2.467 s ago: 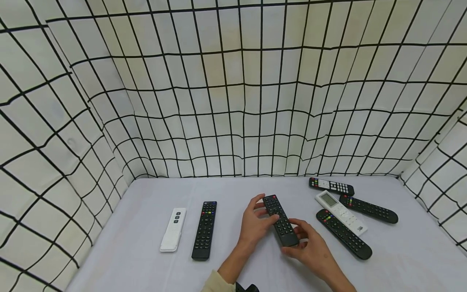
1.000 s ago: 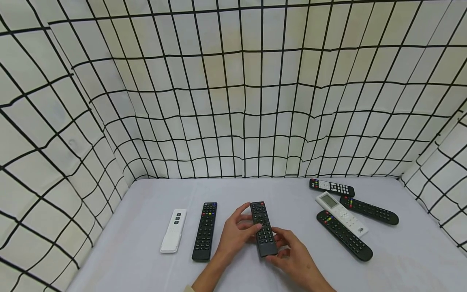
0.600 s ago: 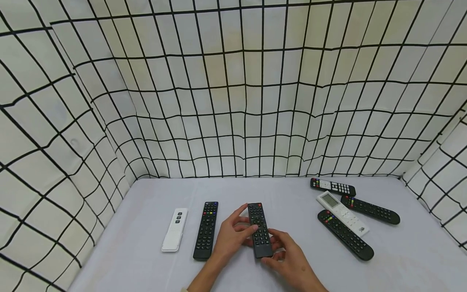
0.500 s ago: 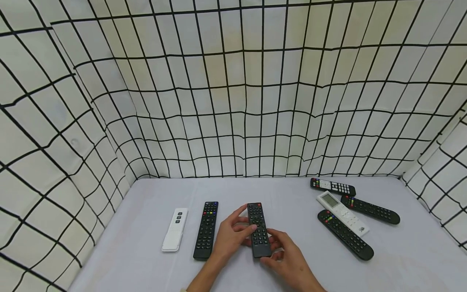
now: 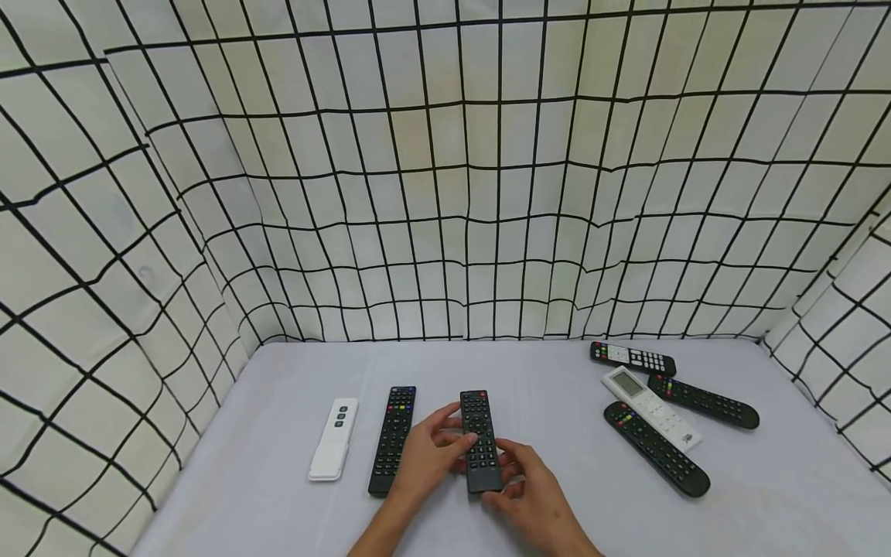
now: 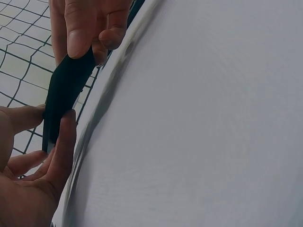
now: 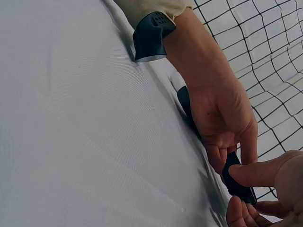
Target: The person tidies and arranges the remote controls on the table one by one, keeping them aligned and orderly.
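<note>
A black remote control (image 5: 480,460) with a red button at its far end is held between both hands, a little in front of the person. My left hand (image 5: 426,458) grips its left side, the thumb lying across the buttons. At the near right corner my right hand (image 5: 527,489) pinches the lower end between thumb and fingers. In the left wrist view the remote (image 6: 68,90) appears dark and edge-on, fingers at both ends. The right wrist view shows the thumb pressed on the remote's dark end (image 7: 230,187). Fingers behind the remote are partly hidden.
To the left lie a white remote (image 5: 334,439) and a longer black remote (image 5: 394,429), partly behind my left hand. A white remote with a display (image 5: 652,408) lies among several black remotes (image 5: 657,449) on the right. Black-lined netting (image 5: 480,263) encloses the white table (image 5: 257,464).
Both hands have carried the remote to the left and slightly nearer the person. It has turned from a slant to nearly straight. The other remotes have stayed in place.
</note>
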Demonstrator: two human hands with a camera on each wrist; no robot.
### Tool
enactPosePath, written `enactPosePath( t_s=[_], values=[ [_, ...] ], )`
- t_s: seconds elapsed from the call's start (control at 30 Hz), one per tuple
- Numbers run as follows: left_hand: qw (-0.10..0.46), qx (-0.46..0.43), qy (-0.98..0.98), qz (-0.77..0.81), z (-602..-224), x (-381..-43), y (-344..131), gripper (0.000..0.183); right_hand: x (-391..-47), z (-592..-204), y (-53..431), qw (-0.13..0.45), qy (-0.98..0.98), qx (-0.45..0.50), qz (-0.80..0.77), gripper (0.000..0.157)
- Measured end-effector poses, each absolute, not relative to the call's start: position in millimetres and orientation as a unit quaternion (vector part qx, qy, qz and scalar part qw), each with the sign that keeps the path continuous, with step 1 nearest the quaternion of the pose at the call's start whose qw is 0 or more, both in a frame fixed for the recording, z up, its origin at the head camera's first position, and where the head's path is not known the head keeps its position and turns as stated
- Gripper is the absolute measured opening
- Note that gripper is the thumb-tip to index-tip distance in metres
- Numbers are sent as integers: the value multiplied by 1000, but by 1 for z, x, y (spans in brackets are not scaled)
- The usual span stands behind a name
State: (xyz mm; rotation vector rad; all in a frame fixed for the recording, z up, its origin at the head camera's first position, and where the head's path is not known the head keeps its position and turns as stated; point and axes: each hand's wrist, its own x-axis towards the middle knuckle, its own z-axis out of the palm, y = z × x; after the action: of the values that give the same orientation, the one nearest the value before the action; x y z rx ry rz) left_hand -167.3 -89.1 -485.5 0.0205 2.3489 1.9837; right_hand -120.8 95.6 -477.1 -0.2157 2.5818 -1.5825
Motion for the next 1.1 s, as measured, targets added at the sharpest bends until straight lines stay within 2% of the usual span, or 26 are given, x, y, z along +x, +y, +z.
enactPosePath(
  t_s=[0.2,0.5,0.73,1.1],
  values=[
    [23,9,782,623,-485,-167,-93,65,-122,-478,91,47,842,-84,-531,74],
    [12,-5,842,539,-482,-168,-97,51,-125,-476,83,46,835,-114,-537,70],
    [-15,-4,873,488,-477,-166,-95,52,-127,-478,79,52,835,-110,-536,70],
    [-24,-24,887,460,-477,-165,-90,54,-132,-481,73,67,843,-93,-526,71]
  ],
)
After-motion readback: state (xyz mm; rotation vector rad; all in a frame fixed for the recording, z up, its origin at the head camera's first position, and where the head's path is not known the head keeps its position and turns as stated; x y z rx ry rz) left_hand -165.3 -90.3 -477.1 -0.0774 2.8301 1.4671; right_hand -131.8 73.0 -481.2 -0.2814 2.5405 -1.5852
